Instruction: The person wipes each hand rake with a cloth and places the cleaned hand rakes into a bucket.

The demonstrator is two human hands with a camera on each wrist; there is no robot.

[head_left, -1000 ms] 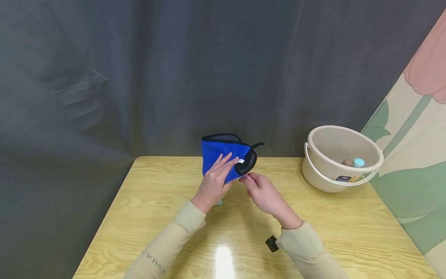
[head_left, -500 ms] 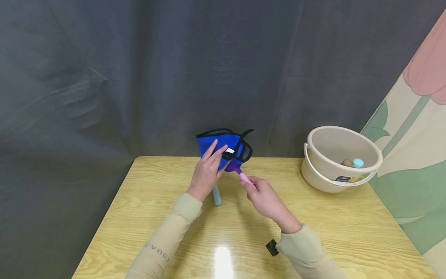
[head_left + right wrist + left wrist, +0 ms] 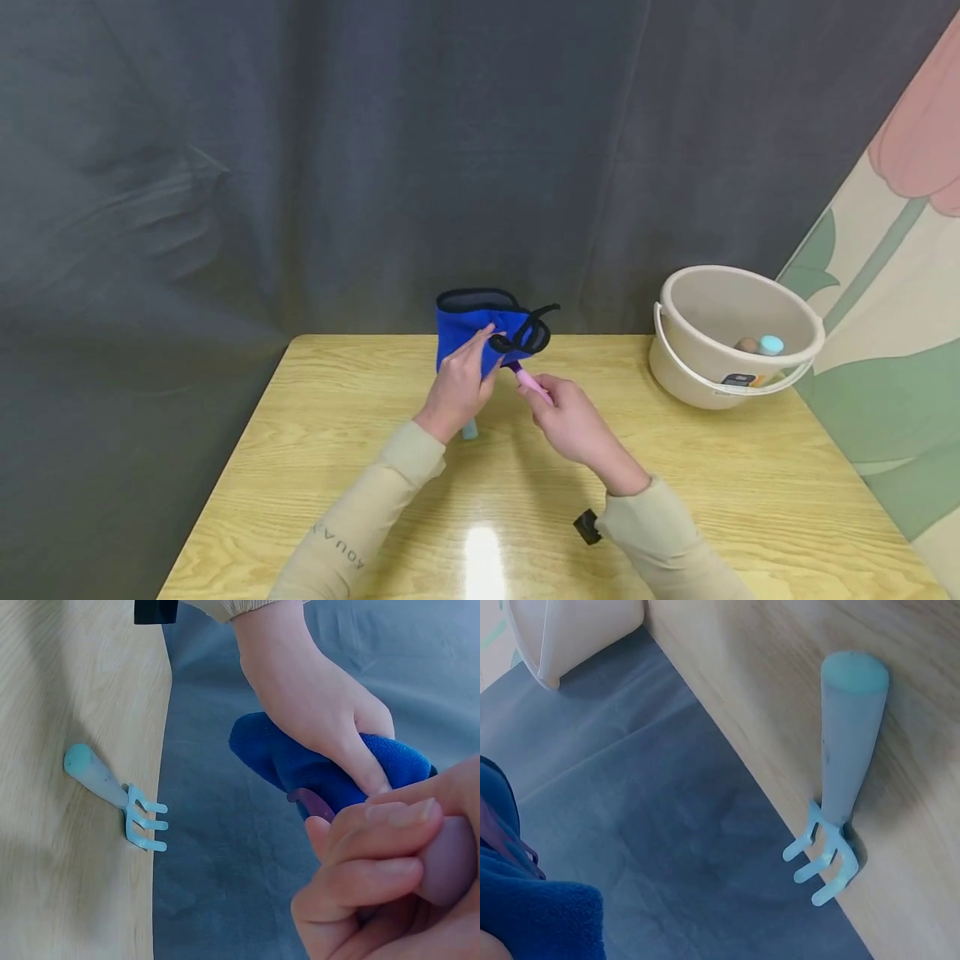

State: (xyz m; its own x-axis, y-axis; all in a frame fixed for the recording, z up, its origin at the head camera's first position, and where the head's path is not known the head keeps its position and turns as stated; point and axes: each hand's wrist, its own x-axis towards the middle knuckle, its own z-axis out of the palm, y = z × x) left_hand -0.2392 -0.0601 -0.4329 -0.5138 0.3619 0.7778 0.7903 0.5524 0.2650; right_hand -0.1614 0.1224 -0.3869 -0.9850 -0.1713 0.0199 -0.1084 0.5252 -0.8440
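Note:
My left hand (image 3: 459, 388) holds a blue fleece cloth (image 3: 456, 330) with black trim and a black cord, its thumb pressing the fabric in the right wrist view. The cloth is wrapped about the purple head (image 3: 315, 804) of a small tool, so only a curved part of it shows. My right hand (image 3: 573, 423) grips the tool's pink handle (image 3: 534, 387), fingers curled round it. Below the left hand a small light-blue hand rake (image 3: 847, 742) lies on the table, its three tines reaching over the far edge.
At the back right of the wooden table (image 3: 337, 417) stands a beige bucket (image 3: 701, 379) with a brown and a light-blue object inside. A dark curtain (image 3: 450, 167) hangs behind. A black block (image 3: 587, 527) is at the right cuff.
The left hand slid the cloth up and left, baring the purple head, then back down and right, covering most of it again. The right hand keeps its grip on the pink handle.

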